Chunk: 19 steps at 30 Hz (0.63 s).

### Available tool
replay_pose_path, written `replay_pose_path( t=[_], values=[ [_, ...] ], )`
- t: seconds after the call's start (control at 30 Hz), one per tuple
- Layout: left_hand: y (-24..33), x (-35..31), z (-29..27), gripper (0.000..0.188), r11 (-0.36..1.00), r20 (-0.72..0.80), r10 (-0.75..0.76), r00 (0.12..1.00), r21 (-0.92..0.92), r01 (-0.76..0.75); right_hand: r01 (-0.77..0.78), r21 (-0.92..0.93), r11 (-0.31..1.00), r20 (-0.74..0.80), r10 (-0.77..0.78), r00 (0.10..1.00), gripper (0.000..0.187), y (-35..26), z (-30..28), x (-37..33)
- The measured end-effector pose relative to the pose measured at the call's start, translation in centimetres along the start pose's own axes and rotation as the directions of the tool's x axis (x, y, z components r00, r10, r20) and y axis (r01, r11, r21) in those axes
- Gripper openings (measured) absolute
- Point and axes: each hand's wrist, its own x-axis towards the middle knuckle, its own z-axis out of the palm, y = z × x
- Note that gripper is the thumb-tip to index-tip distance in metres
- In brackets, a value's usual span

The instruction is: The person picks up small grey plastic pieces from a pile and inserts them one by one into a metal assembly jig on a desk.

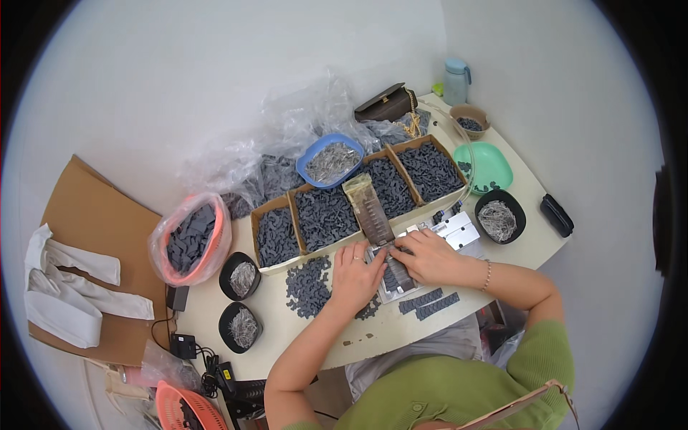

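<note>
My left hand point(355, 278) and my right hand point(432, 259) meet over a metal fixture point(390, 292) near the table's front edge. Dark grey plastic pieces point(398, 274) sit in a row in it, partly under my fingers. Both hands are closed, fingertips and thumbs close together at the fixture's upper part; whatever they pinch is too small and covered to name. A loose pile of small grey pieces point(307, 288) lies left of my left hand. In front of the fixture are two strips of joined grey pieces point(437, 306).
A divided cardboard box point(309, 250) of grey parts stands behind the fixture, with a clear, tape-edged case point(369, 208) leaning there. Bowls of metal pins stand around: blue point(307, 174), black point(519, 233), and two black ones left. A green dish point(505, 168) and pink basket point(223, 236) flank the box.
</note>
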Motion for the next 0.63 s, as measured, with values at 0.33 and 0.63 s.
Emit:
replay_pose_path(
  t=[0.33, 0.63],
  values=[
    [-0.1, -0.3, -0.2, 0.037, 0.988, 0.028, 0.072, 0.997, 0.135, -0.076, 0.055, -0.070, 0.996, 0.003, -0.055, 0.998, 0.045, -2.1, -1.7, -1.7],
    [0.0, -0.4, -0.2, 0.041, 1.000, 0.070, 0.027, 0.997, 0.006, -0.028, -0.018, -0.064, 0.998, 0.005, 0.018, 1.000, 0.050, -2.8, -0.9, -1.5]
  ],
)
